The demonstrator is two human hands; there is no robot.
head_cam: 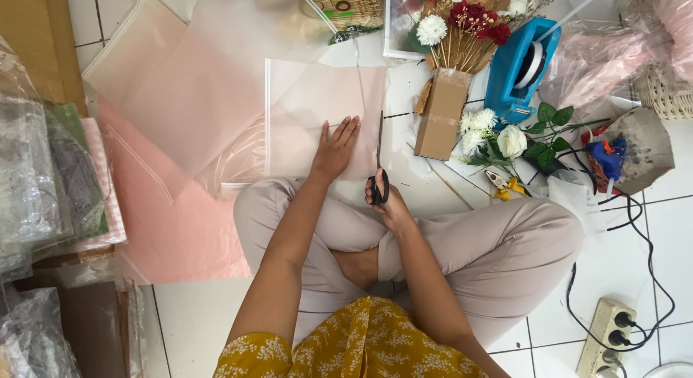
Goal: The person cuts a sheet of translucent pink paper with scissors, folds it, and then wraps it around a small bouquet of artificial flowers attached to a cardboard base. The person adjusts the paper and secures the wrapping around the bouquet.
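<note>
The scissors' (379, 177) handles are largely covered by the right hand (386, 201); the power strip (605, 336) is cut off by the bottom edge.

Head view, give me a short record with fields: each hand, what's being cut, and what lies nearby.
left hand: flat on the sheet, fingers spread
right hand: grips black scissors, blades along the sheet's right edge
sheet: translucent pink, lying on the floor
right of scissors: cardboard box, white roses, blue tape dispenser
lower right: power strip
posture: seated cross-legged
</note>
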